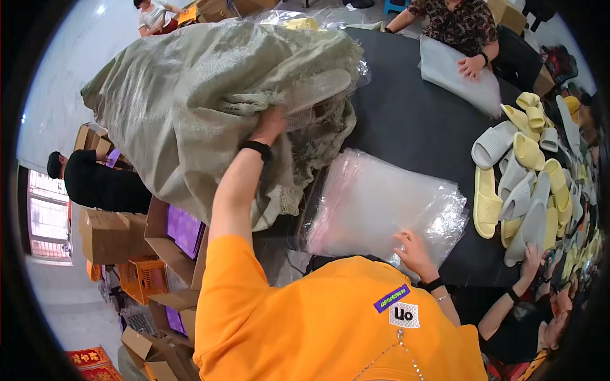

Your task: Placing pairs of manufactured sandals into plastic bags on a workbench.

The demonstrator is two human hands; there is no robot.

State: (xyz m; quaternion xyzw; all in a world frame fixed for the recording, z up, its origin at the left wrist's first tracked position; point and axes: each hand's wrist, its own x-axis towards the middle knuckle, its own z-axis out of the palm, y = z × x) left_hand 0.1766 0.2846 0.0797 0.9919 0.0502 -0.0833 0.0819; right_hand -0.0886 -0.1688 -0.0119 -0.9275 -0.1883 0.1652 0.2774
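My left hand (270,123) reaches to the mouth of a big pale green woven sack (171,101) at the far left of the table. Blurred by motion, it appears closed on the near end of a pale grey slipper (321,89), whose sole points away to the right. Frayed sack edges hang around the wrist. On a stack of clear plastic bags (387,203) in front of me rests my right hand (414,254), fingers apart and slightly bent, holding nothing. The stack has a pinkish left edge and lies flat on the dark table.
A heap of yellow and grey slippers (524,171) covers the table's right side. Across from me a person presses a hand on another clear bag stack (457,76). Someone's hand (530,260) reaches to the heap at right. Cardboard boxes (105,235) stand on the floor at left.
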